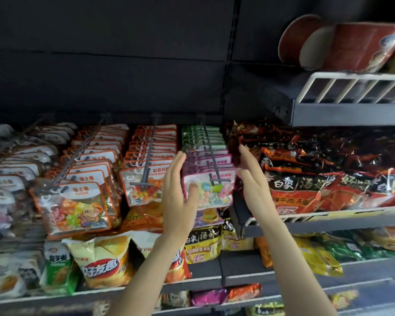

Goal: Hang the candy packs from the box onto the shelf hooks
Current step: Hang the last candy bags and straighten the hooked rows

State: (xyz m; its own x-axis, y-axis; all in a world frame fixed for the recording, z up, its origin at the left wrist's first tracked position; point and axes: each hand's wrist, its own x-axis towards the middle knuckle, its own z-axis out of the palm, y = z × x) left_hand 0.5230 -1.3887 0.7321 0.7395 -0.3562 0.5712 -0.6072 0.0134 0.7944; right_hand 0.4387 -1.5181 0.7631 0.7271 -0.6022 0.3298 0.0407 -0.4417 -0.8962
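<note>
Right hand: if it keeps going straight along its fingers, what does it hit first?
Probably the dark red noodle packs just right of the purple candy packs. The right hand points up and back with straight fingers, beside the front purple pack. Depth is unclear.

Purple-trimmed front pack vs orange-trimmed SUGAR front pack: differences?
The purple-trimmed pack holds pastel candies; the SUGAR pack holds orange and yellow ones. The purple-trimmed pack hangs on the rightmost hook, framed by the left hand, whose thumb touches it, and the right hand; the SUGAR pack hangs further left, untouched. Both are clear-windowed pouches at the front of their hook rows.
</note>
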